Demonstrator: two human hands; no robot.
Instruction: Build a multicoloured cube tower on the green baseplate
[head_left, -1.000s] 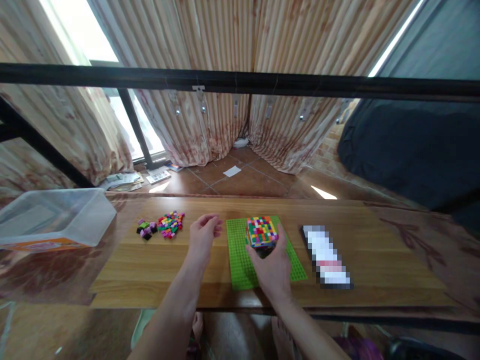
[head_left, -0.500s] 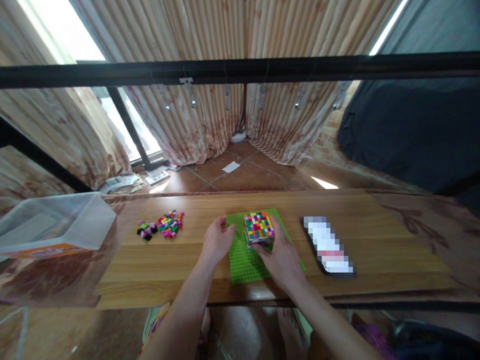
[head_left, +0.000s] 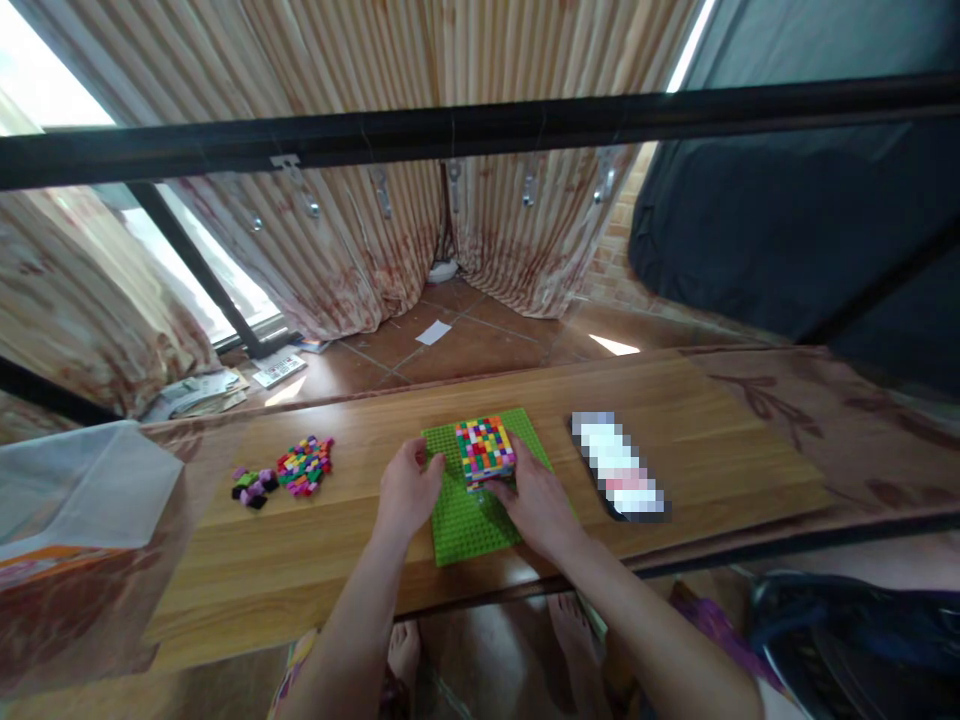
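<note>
A multicoloured block of toy building bricks (head_left: 484, 446) stands on the green baseplate (head_left: 469, 535), its top covered in small coloured bricks. My right hand (head_left: 536, 500) grips the block from its right side, thumb at the near face and fingers behind the right edge. My left hand (head_left: 409, 492) is at the baseplate's left edge, apart from the block. Its fingers are loosely bent, with a gap to the thumb, and nothing shows between them. Left on the table lie a pile of small coloured bricks (head_left: 305, 466) and a cluster of purple, black and green bricks (head_left: 253, 487).
A phone (head_left: 616, 465) with a blurred screen lies right of the baseplate on the wooden table (head_left: 720, 450). A translucent plastic bin (head_left: 90, 490) stands off the table's left end. A black bar (head_left: 480, 130) with hanging clips crosses above the far side, before curtains.
The view has swung to the right and tilted, so the table things appear further left. My right hand stays on the block; my left hand keeps nearly the same pose beside the baseplate.
</note>
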